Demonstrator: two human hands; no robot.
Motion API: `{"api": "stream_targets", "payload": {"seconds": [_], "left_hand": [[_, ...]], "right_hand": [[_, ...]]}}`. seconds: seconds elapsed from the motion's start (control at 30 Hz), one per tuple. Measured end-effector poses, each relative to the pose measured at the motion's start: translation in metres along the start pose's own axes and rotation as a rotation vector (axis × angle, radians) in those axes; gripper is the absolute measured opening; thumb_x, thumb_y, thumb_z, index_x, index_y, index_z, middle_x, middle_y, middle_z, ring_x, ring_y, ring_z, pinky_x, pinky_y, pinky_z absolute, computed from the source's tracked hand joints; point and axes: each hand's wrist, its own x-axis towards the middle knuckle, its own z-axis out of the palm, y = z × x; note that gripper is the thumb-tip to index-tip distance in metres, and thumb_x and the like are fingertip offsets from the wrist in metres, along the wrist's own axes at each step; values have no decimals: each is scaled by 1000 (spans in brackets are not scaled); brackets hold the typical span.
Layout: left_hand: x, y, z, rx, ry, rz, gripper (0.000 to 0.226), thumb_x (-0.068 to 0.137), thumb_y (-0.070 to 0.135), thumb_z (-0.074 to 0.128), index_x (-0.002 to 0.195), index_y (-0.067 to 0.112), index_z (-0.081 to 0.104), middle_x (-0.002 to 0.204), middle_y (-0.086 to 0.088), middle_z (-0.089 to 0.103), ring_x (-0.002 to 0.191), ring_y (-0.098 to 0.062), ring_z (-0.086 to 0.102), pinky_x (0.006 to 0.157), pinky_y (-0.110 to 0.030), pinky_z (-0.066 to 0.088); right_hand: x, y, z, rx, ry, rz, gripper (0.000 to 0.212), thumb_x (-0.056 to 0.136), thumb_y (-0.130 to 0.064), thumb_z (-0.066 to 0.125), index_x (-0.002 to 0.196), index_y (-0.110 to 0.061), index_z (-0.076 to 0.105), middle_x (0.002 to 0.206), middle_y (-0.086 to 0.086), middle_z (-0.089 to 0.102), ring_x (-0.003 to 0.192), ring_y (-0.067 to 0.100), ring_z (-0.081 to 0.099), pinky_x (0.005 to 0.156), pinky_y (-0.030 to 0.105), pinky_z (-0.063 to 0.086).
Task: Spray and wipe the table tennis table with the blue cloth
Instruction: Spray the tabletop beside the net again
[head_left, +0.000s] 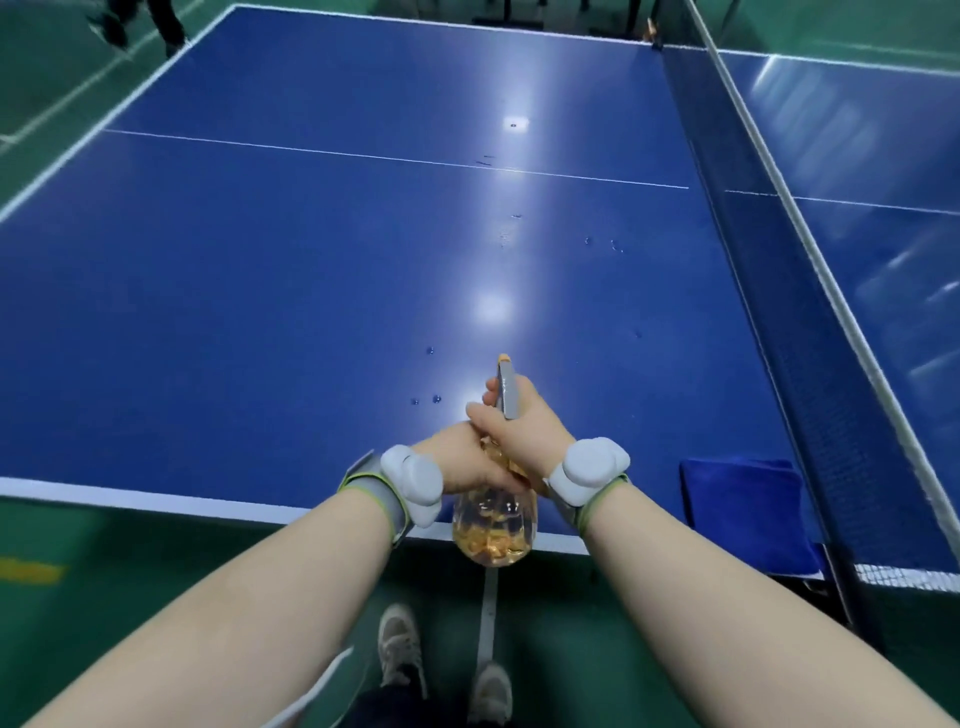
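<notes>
A clear spray bottle with yellowish liquid and a grey spray head tipped in orange hangs over the near edge of the blue table tennis table. My right hand grips the spray head, which points away across the table. My left hand wraps round the bottle's neck just below it. The folded blue cloth lies on the table's near right corner beside the net, a short way right of my hands. A few droplets dot the table surface ahead of the nozzle.
The net runs along the right side with the other table half beyond it. Green floor surrounds the table; my shoes stand below the near edge. A person's legs are at the far left corner.
</notes>
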Motion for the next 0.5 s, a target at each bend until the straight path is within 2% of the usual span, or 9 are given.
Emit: {"api": "stream_targets", "payload": {"seconds": [0.07,0.13,0.2,0.27,0.33,0.37,0.43,0.5], "left_hand": [[-5,-4,-19,-3,65,48,31,73,9,77,97,21,61,87,6,66,89,-13,61,84,-24,48],[-9,-7,-33,84,99,128,29,78,3,68,99,19,59,86,7,63,88,-12,58,84,-27,47],[-11,-18,-60,87,160,163,30,81,3,64,106,19,60,92,3,64,89,-14,58,84,-32,47],[-11,-26,-77,68,211,138,23,81,9,64,87,30,58,79,4,61,76,-15,55,75,-32,46],[-9,-38,-101,25,274,101,19,74,14,61,67,27,49,67,1,54,65,-17,47,68,-31,42],[-7,-44,-110,-5,310,84,18,73,14,60,66,23,47,66,1,53,63,-16,47,67,-30,41],[-2,-55,-130,-29,386,54,15,79,11,61,75,19,49,71,3,56,65,-13,50,64,-25,41],[4,-65,-147,-26,416,43,13,81,12,61,85,14,49,79,1,56,71,-17,49,65,-26,41]], "right_hand": [[11,-12,15,-85,-20,-30,52,87,-31,69,129,-14,45,112,-2,53,107,21,56,95,39,47],[19,-19,24,-160,-65,-28,57,81,-39,73,126,-16,46,100,-4,54,95,19,56,84,34,47],[31,-33,44,-137,-120,5,78,70,-46,78,135,-17,44,113,-4,57,102,14,59,90,34,51],[37,-41,52,-104,-143,42,96,65,-48,81,145,-20,37,133,0,52,118,15,56,101,37,49],[47,-51,66,-98,-177,65,89,78,-37,80,149,-17,30,139,3,45,124,18,51,101,32,44],[51,-53,71,-109,-184,72,85,82,-34,77,150,-16,29,139,4,44,125,19,51,97,29,43],[62,-58,84,-117,-182,76,81,85,-35,74,150,-15,31,137,6,46,121,20,52,93,28,41],[72,-64,97,-113,-166,79,81,82,-39,75,148,-15,34,134,6,49,105,18,53,88,29,40]]}}
